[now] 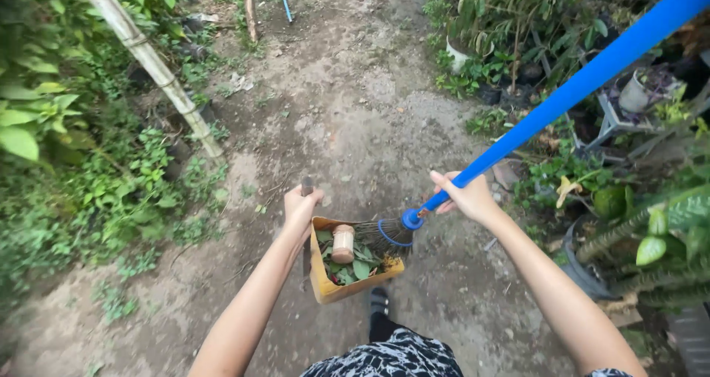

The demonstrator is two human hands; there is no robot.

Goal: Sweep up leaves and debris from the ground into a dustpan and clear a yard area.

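Dustpan [333,284] under left grip [302,207]

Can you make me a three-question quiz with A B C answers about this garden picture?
1. Where are the broom's bristles?
A. in the yellow dustpan
B. in the bushes
C. on a pot

2. What colour is the broom handle?
A. red
B. green
C. blue

3. What is in the dustpan?
A. nothing
B. leaves and a small pale roll
C. water

Answers: 1 A, bristles reach inside, right hand on the handle. 2 C, bright blue. 3 B, both lie inside; left hand holds the dustpan's grip.
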